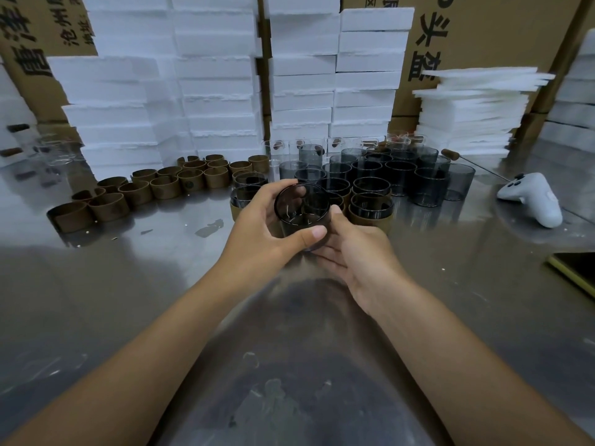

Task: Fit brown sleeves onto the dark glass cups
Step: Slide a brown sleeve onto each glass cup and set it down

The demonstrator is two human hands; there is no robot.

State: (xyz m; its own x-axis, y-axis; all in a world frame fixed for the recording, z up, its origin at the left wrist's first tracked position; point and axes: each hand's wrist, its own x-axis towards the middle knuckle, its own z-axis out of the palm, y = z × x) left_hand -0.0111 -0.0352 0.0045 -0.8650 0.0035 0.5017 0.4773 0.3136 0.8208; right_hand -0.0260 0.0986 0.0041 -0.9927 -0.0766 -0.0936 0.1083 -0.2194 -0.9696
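Observation:
Both my hands hold one dark glass cup (pixel 301 209) above the steel table, its mouth tilted toward me. My left hand (pixel 264 226) wraps its left side, thumb across the front. My right hand (pixel 351 252) supports it from below and the right. No brown sleeve shows on this cup. Several loose brown sleeves (pixel 167 185) lie in rows to the left. Behind the held cup stand several dark cups (pixel 399 175), bare at the back, and several sleeved cups (pixel 370 209) in front.
White foam blocks (pixel 212 91) and cardboard boxes wall off the back. A stack of thin foam sheets (pixel 473 114) sits at the back right. A white game controller (pixel 531 197) lies to the right, a yellow-edged dark slab (pixel 576 272) at the right edge. Clear glasses (pixel 335 144) stand behind the dark ones.

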